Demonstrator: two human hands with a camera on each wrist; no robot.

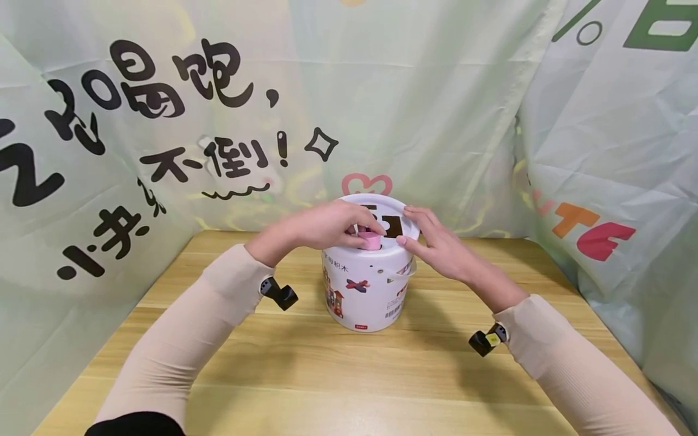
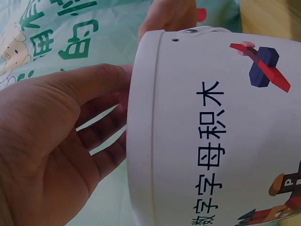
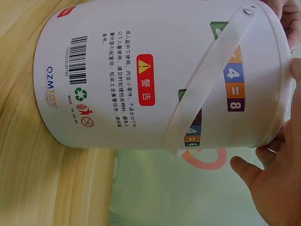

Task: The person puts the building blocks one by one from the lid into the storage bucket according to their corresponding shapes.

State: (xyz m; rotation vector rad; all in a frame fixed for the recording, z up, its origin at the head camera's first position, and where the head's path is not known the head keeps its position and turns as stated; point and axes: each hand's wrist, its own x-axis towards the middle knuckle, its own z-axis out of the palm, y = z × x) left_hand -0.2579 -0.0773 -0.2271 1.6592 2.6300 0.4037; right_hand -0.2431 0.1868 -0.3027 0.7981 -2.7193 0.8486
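Observation:
A white toy-block bucket (image 1: 366,303) stands upright on the table, its lid (image 1: 376,198) pierced by dark shaped holes (image 1: 392,227). My left hand (image 1: 332,224) pinches a pink block (image 1: 371,241) between thumb and fingers, right at a hole near the lid's front edge. The block's lower part is hidden. On the lid's right edge rests my right hand (image 1: 448,249), fingers extended along the rim and thumb apart from them. From the left wrist, the bucket hides my left fingertips behind its lid rim (image 2: 143,122). A white carrying handle (image 3: 209,77) hangs down the bucket's side.
The wooden table (image 1: 349,381) extends around the bucket. Printed cloth (image 1: 436,109) hangs behind it and along both sides. Each beige sleeve has a small black wrist camera (image 1: 279,293) strapped to it.

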